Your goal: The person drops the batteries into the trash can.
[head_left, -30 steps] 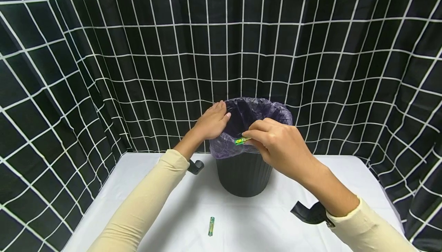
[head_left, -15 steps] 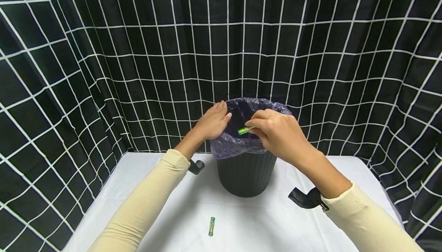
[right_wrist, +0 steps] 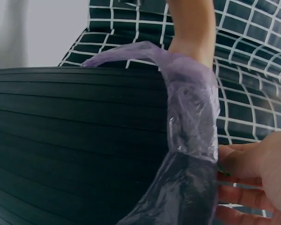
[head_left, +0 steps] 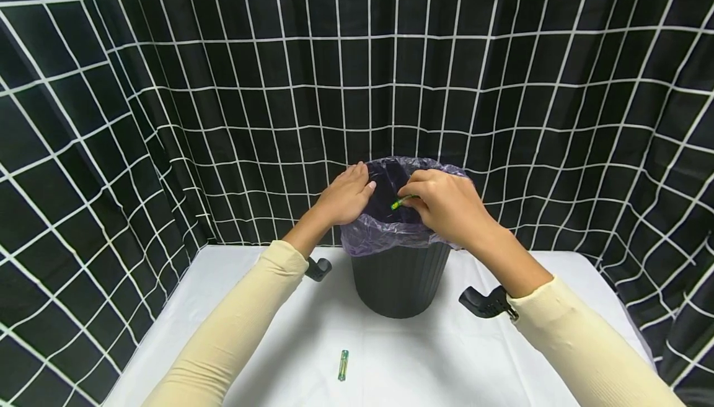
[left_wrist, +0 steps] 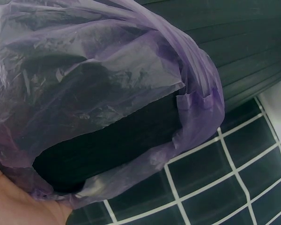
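Observation:
A dark ribbed trash bin stands on the table, its mouth lined with a thin purple plastic bag folded over the rim. My left hand rests on the bin's left rim, fingers straight over the bag; in the left wrist view the palm's edge shows beside the bag. My right hand pinches a green and yellow battery between thumb and fingers, over the bin's opening. In the right wrist view the bag's edge mostly hides that battery. A second such battery lies on the table.
A white cloth covers the table. Black curtains with white grid lines hang behind and at both sides. A black curved piece sits at the right wrist, and another black piece at the left wrist.
My right hand has moved forward and slightly up with the battery, from the bin's front rim to over its opening. The left hand and the battery on the table have stayed put.

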Demonstrator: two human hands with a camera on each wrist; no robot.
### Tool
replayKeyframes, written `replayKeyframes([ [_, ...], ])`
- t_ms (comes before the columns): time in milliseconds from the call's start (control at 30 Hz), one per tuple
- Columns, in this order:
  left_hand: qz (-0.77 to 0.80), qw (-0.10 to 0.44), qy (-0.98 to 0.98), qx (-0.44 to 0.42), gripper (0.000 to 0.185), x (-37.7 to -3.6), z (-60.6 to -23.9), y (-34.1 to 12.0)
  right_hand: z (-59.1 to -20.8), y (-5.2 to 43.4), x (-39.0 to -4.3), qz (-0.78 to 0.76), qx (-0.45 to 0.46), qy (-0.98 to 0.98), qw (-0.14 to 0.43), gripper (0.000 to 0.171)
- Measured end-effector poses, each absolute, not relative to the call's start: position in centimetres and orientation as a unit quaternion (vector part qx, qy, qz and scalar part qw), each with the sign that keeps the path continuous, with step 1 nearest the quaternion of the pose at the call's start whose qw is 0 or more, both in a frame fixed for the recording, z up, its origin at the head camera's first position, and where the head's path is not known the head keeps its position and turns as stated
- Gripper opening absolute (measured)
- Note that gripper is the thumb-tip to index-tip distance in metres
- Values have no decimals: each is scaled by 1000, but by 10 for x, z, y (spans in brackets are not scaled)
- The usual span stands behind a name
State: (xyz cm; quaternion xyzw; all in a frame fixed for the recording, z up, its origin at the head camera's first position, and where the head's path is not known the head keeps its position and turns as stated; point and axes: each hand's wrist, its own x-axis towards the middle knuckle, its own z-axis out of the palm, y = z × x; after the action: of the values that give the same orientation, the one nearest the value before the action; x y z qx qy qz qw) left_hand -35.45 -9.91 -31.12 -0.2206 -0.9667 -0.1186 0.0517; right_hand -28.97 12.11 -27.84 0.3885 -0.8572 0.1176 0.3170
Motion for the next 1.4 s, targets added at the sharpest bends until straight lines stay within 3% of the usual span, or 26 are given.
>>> replayKeyframes([
  [467, -112, 54, -967, -224, 61, -355, -311, -97, -292, 119, -302, 104, 368, -881, 279, 12],
  [900, -108, 51, -968, -221, 61, -354, -309, -98, -293, 116, -294, 98, 389, -858, 320, 10],
  [1400, -115, 48, -968, -216, 60, -355, -311, -99, -292, 105, -254, 120, 446, -795, 392, 11],
])
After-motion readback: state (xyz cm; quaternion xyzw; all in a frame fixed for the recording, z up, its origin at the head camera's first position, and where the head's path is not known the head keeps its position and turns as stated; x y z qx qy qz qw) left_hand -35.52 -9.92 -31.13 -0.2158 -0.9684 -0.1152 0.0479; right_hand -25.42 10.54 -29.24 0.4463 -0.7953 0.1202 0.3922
